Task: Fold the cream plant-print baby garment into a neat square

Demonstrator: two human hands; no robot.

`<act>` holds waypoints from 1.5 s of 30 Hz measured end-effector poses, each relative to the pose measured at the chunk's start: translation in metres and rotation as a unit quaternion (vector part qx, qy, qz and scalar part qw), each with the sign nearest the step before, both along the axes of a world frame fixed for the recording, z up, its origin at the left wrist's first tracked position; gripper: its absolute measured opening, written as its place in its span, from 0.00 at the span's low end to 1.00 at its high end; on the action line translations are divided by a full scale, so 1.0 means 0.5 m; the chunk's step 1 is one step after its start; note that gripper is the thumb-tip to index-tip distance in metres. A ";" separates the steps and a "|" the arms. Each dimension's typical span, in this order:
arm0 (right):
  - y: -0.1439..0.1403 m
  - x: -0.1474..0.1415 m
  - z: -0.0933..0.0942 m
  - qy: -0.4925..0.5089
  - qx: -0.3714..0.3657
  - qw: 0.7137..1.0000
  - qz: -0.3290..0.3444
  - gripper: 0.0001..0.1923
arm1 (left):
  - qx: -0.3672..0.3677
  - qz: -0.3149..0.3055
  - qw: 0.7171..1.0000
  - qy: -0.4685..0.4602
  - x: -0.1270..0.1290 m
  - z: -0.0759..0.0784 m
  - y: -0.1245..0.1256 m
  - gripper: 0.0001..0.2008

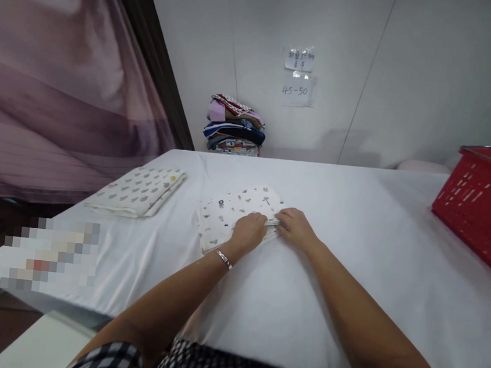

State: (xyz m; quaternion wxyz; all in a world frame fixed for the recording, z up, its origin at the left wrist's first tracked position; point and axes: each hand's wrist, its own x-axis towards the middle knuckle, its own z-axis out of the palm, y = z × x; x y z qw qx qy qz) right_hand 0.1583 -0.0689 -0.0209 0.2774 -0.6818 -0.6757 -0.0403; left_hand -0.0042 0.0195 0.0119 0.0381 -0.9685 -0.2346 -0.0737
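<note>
A folded printed cloth [236, 212] was seen near the middle of the white-covered table [354, 230], and everything else is placed relative to it. The left hand [247, 231] was laid flat on the cloth's near right corner, fingers bent down over the fabric, a metal bracelet [223, 258] on its wrist. The right hand [296, 225] was set just beside it at the cloth's right edge, fingertips pinched on the layered hem. The two hands were almost touching.

Bare white cover was left open in front of the cloth, behind it up to the wall, and widely to its right. A second folded printed cloth [139, 190] was lying well to the left, close to the table's left edge. A red plastic basket [484, 209] was standing far to the right, at the table's right side. One stack of folded garments [234, 125] was piled behind, against the wall, below two paper notes [298, 75].

Counted: two folded printed cloths, one basket, one stack, two notes.
</note>
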 end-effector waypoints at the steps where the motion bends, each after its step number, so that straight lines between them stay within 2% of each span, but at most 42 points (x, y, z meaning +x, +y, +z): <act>1: 0.002 -0.001 -0.002 -0.005 0.001 1.000 -0.004 0.14 | -0.005 0.001 1.000 -0.004 -0.001 0.000 0.001 0.07; 4: 0.003 0.002 -0.006 -0.019 0.011 1.000 -0.015 0.16 | -0.018 0.001 1.000 -0.021 -0.003 -0.005 0.005 0.08; 8: -0.002 0.020 -0.010 -0.037 0.021 0.997 -0.064 0.19 | -0.036 0.001 0.999 -0.027 -0.005 -0.010 0.008 0.07; 11: -0.007 0.032 -0.013 -0.033 0.014 0.995 -0.090 0.17 | -0.035 -0.009 0.999 -0.013 -0.005 -0.012 0.005 0.06; 14: -0.010 0.034 -0.014 -0.026 -0.004 0.996 -0.088 0.15 | -0.026 -0.020 0.999 0.001 -0.006 -0.011 0.000 0.07; 19: -0.013 0.032 -0.009 -0.021 -0.019 0.996 -0.089 0.13 | -0.014 -0.023 1.000 0.005 -0.022 -0.015 0.001 0.16; 24: -0.016 0.035 -0.010 -0.021 -0.026 0.995 -0.095 0.13 | -0.028 0.003 1.000 0.005 -0.048 -0.016 0.005 0.20; 28: -0.017 0.034 -0.013 -0.017 -0.011 0.995 -0.101 0.14 | -0.027 -0.002 1.000 -0.002 -0.062 -0.019 0.003 0.20; 33: -0.020 0.027 -0.015 -0.008 -0.036 0.992 -0.119 0.13 | -0.012 -0.031 0.999 -0.017 -0.067 -0.028 0.002 0.20; 37: -0.020 0.026 -0.018 -0.009 -0.026 0.994 -0.105 0.14 | 0.000 -0.011 1.000 -0.022 -0.067 -0.024 0.002 0.18; 45: -0.017 0.029 -0.023 -0.007 0.023 0.997 -0.067 0.14 | 0.002 -0.025 1.000 -0.020 -0.073 -0.021 -0.002 0.17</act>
